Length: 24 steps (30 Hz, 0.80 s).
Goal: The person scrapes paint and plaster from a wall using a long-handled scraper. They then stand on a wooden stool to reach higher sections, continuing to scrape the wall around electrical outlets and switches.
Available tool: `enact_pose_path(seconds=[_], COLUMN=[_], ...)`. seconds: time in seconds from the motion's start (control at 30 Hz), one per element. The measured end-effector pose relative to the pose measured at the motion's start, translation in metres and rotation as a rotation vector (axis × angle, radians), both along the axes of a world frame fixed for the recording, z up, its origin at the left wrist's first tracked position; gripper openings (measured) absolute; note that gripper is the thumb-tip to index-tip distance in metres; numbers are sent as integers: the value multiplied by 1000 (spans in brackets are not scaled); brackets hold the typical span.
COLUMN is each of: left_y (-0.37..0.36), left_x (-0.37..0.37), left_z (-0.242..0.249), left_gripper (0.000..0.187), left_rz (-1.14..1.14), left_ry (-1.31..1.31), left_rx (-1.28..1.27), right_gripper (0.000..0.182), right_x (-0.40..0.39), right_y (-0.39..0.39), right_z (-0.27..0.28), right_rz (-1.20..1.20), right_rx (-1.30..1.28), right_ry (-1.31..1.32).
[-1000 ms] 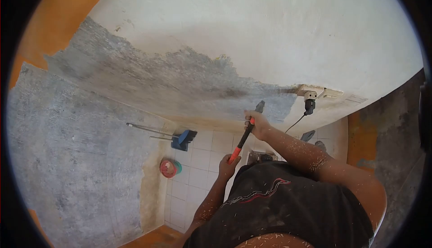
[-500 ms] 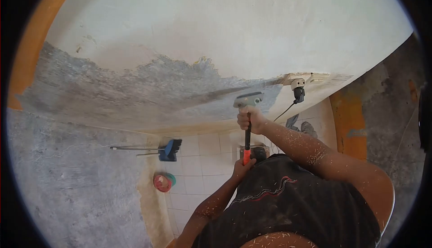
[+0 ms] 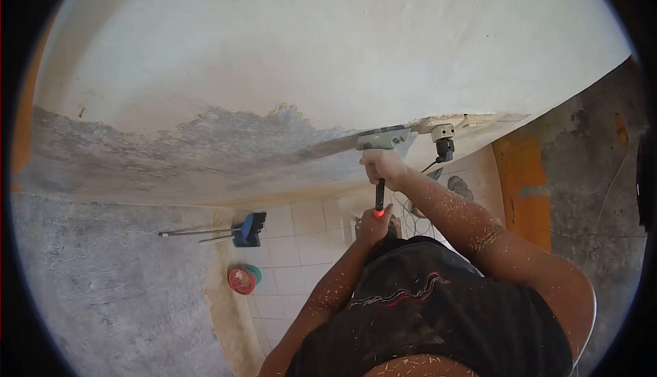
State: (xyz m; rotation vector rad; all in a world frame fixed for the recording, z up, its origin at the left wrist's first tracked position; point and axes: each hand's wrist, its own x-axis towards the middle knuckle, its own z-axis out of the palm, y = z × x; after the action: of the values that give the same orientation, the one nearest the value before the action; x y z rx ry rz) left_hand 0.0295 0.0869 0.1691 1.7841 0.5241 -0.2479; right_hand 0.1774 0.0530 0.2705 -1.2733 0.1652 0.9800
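In the head view, a long-handled wall scraper [image 3: 380, 139] has its wide grey-green head against the wall, at the edge between the white paint and the bare grey patch [image 3: 233, 137]. My right hand [image 3: 384, 166] is wrapped round the top of the handle, just under the head. Lower down, my left hand [image 3: 374, 224] grips the handle's orange end near my body. A black stretch of handle shows between both hands. Pale flakes cover my arms and dark shirt.
Just right of the scraper, a wall socket [image 3: 443, 132] holds a black plug [image 3: 445, 150] whose cable runs down. On the tiled floor lie a blue dustpan [image 3: 248, 230] and a red bucket [image 3: 241, 280]. Grey cloth-like items [image 3: 460, 187] lie at right.
The scraper and both hands have moved upward relative to my body, the head now nearer the socket. My left hand has risen closer to my right hand. The view has shifted slightly.
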Motion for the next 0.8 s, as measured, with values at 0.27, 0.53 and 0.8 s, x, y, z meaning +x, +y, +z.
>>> enact_pose_path(seconds=[0.27,0.53,0.8], left_y=[-24,-12,4], left_x=[-22,-13,-5], left_z=[-35,6,28], left_gripper=[40,42,41], left_rz=[10,83,29], left_ry=[-32,-39,-26], left_rx=[168,58,162], right_gripper=[13,14,19], right_x=[-10,2,0], right_y=[-20,-6,-5], right_z=[-24,2,33], right_rz=[-56,53,38], right_rx=[-92,81,100], right_ry=[122,4,93])
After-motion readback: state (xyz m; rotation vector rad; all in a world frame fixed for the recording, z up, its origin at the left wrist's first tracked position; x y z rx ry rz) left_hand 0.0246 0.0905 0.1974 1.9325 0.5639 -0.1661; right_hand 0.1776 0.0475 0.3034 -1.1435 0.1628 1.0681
